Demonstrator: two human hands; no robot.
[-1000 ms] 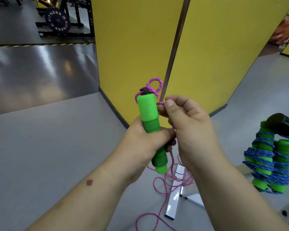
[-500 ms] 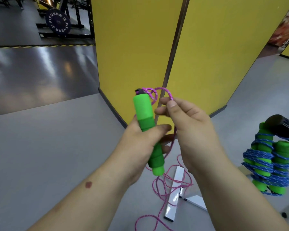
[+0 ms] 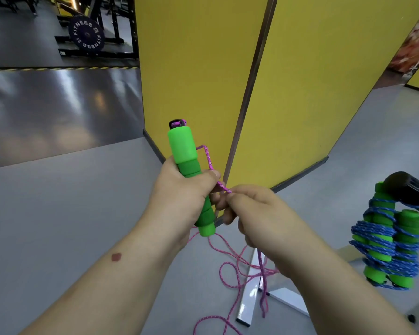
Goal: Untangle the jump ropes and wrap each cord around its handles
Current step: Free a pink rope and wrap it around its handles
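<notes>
On the far left, a dark weight plate (image 3: 86,35) leaning in a rack bore white lettering round its face: "FITNESS" twice, curving along the rim. Smaller marks between the words were too small to read.

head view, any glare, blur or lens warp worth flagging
Head view: broad window glare streaks the glossy dark floor; the wide-angle lens bows the yellow partition edges; the pink cord, green handle and both hands stay fairly sharp, and the blue-wrapped rope near the frame edge looks slightly soft.
</notes>
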